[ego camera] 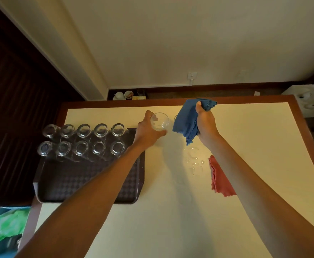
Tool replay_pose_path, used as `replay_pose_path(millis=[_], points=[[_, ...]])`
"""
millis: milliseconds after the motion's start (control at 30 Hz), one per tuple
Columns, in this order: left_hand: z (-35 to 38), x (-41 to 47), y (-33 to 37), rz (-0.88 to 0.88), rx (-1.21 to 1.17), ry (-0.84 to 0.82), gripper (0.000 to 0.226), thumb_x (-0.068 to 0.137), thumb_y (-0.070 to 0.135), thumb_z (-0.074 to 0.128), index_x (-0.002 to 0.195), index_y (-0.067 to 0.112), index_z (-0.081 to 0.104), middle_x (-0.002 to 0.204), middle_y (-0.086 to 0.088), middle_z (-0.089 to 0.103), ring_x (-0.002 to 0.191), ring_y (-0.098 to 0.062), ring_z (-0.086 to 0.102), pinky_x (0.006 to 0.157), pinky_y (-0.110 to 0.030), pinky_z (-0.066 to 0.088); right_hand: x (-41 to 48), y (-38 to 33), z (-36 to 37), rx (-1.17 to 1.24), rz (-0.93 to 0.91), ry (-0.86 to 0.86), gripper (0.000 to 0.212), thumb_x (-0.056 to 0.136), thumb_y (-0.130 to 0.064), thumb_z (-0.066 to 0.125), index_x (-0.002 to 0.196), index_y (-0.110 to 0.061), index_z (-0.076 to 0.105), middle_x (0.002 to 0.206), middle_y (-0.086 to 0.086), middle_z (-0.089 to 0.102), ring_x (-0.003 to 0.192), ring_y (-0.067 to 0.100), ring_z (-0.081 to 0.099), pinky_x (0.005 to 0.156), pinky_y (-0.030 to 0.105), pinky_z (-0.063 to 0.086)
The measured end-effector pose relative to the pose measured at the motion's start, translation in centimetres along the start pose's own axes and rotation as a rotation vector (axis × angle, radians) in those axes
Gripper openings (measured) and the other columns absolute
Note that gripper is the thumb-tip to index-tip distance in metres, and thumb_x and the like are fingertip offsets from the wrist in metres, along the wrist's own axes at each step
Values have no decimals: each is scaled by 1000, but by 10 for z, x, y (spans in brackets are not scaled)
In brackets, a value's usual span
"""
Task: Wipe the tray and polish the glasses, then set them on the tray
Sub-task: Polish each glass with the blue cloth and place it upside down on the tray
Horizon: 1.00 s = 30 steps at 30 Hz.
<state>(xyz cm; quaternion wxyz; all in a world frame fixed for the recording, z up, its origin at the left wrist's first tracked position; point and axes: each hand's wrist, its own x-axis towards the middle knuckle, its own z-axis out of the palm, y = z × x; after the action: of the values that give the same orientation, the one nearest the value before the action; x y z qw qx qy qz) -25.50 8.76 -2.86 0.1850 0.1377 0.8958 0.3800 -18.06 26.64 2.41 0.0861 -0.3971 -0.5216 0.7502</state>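
Forearms (96,192) stretched over cream table (245,146), dark tray (89,183) on its left side bearing ten glasses (81,140) in two rows, left hand (148,131) curled round one glass (159,121) just beside tray, right hand (206,123) clutching blue cloth (186,120), red cloth (221,181) under right forearm

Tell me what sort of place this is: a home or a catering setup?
Likely a hotel or restaurant service room, though that's not certain: ten matching glasses stand in two rows on a serving tray, and cups sit by the wall behind the table.

hotel or restaurant service room, it seems: wood-edged table (245,146), serving tray (89,183) bearing rows of glasses (100,130), cups (119,95) by a cream wall (171,43).
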Motion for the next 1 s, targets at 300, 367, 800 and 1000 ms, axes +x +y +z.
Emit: replay_pose_path(millis=[300, 367, 800, 1000], points=[[-96, -29, 47, 30, -354, 235, 68, 67, 47, 91, 120, 26, 55, 110, 8, 73, 101, -10, 70, 93, -41, 59, -54, -25, 54, -51, 43, -84, 38, 103, -47, 49, 117, -13, 59, 121, 19, 64, 112, 34, 63, 103, 49, 50], [-118, -39, 62, 69, -452, 231, 67, 62, 51, 89, 115, 28, 54, 102, 8, 76, 99, -11, 72, 92, -48, 59, -70, -31, 67, -45, 92, -111, 41, 101, -50, 51, 114, -12, 60, 127, 24, 62, 114, 36, 63, 104, 53, 49], [-250, -102, 57, 185, -380, 331, 74, 72, 56, 87, 127, 22, 51, 112, 4, 72, 101, -12, 70, 71, -21, 57, -178, -64, 171, -52, -26, -195, 39, 100, -54, 50, 96, -16, 59, 89, 8, 64, 87, 24, 64, 91, 44, 51], [-287, -116, 36, 99, -530, 292, 56, 81, 59, 81, 104, 14, 57, 94, -5, 73, 86, -21, 72, 83, -41, 60, -241, -72, 216, -320, -410, -135, 41, 108, -44, 32, 79, -17, 43, 66, 2, 39, 60, 12, 40, 50, 18, 34]])
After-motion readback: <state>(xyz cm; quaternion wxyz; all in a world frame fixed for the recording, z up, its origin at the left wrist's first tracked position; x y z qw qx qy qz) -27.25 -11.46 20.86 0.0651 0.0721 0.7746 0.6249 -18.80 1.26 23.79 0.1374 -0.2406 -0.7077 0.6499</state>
